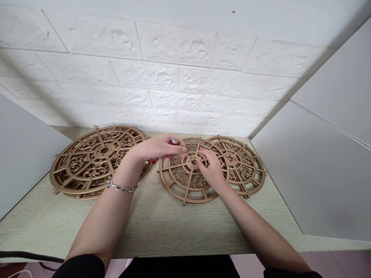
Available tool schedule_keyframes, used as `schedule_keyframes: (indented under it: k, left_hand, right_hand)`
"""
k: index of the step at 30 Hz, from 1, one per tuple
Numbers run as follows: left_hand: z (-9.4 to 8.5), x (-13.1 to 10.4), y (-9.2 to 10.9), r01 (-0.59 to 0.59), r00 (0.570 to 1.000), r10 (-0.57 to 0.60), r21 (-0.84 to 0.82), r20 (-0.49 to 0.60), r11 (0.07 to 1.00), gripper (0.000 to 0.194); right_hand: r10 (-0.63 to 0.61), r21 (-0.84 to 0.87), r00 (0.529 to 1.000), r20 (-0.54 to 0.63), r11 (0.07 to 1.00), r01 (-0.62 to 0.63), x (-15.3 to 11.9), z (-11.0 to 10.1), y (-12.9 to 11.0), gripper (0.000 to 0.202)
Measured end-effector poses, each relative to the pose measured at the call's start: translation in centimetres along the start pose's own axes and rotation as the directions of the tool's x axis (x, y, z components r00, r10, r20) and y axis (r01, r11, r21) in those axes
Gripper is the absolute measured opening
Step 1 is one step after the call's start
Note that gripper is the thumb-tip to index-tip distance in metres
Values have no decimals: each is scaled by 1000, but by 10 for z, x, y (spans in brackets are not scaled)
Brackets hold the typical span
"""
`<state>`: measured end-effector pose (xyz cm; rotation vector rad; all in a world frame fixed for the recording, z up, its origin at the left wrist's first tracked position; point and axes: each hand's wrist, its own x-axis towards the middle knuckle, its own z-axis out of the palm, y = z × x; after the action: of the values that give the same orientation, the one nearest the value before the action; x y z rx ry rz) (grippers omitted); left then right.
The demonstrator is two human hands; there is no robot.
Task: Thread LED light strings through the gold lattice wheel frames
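Observation:
My left hand (pixel 162 148) is closed around a red stick-like object (pixel 173 142) with a silver-coloured end; its exact kind is unclear. The thumb and forefinger pinch together above the left part of a gold round grille (pixel 180 177), and anything thin between them is too small to make out. My right hand (pixel 211 168) lies over the middle of that grille, thumb and fingers bent at its hub. The grille has spokes, rings and scroll ornaments. It overlaps a second gold grille (pixel 246 173) on the right.
A stack of similar gold grilles (pixel 89 166) stands to the left. All lie on a pale greenish table (pixel 174 231) against a white brick-patterned wall (pixel 162 73). Grey-white panels (pixel 324 166) close in both sides. A black cable (pixel 31 255) runs at the lower left.

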<state>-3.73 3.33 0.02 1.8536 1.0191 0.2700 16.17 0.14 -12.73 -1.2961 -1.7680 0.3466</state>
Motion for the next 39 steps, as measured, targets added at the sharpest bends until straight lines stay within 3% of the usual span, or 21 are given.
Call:
schedule_keyframes:
  k: [4, 10, 15, 20, 23, 28, 34, 39]
  left_hand:
    - [-3, -14, 9, -5, 1000, 6, 50, -23, 999, 28]
    - [-11, -37, 20, 125, 988, -105, 180, -113, 976, 30]
    - [-11, -47, 25, 153, 979, -116, 227, -166, 962, 31]
    - [1, -28, 23, 105, 994, -102, 314, -25, 944, 29]
    - [13, -10, 18, 72, 991, -103, 328, 80, 942, 27]
    - [26, 12, 7, 10, 985, -62, 303, 163, 953, 24]
    - [25, 20, -4, 11, 983, -56, 248, 173, 969, 27]
    - [22, 20, -6, 58, 980, -93, 191, 176, 980, 27]
  right_hand:
    - [-14, -21, 999, 53, 1000, 15, -3, 5, 2, 26]
    - [-30, -84, 988, 148, 996, 43, -5, 7, 4, 26]
    - [-23, -107, 986, 167, 993, 41, -4, 6, -1, 26]
    - [-37, -6, 997, 74, 999, 38, -4, -2, -18, 39]
    - [-152, 13, 988, 25, 988, 151, -6, -8, -24, 48]
    - [-343, -102, 938, 42, 933, 345, -7, -14, -20, 28]
    - [-360, -36, 931, 58, 931, 362, -5, -13, -15, 21]
    - [-285, -6, 954, 93, 958, 287, -9, -11, -16, 23]
